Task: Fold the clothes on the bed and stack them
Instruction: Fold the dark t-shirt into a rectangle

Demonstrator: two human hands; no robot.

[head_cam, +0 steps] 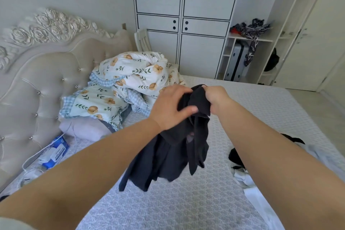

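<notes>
Over the middle of the bed, head view: both hands are holding one dark garment up off the mattress.

Left hand is gripping the bunched top of the garment from the 9 o'clock side, thumb lying across the cloth, fingers curled behind it. Right hand is pinching the top edge from the 3 o'clock side, fingers closed on the fabric. Hands are sitting close together, cloth bunched between them.

The garment is hanging crumpled toward 6 o'clock below both hands, its lower edge near the mattress; can't tell if it's touching. Not spread, no fold lines showing.

Progress: looks early. No folded stack is showing anywhere on the bed. At 4 o'clock, near the right forearm, a black item and white clothes are lying loose and unfolded, partly hidden by the arm. So: one piece in hand, being sorted out to find its edges, I'd guess; at least those others are waiting.

At 10 o'clock a floral duvet is lying heaped by the headboard. At 12 o'clock, a white wardrobe.
</notes>
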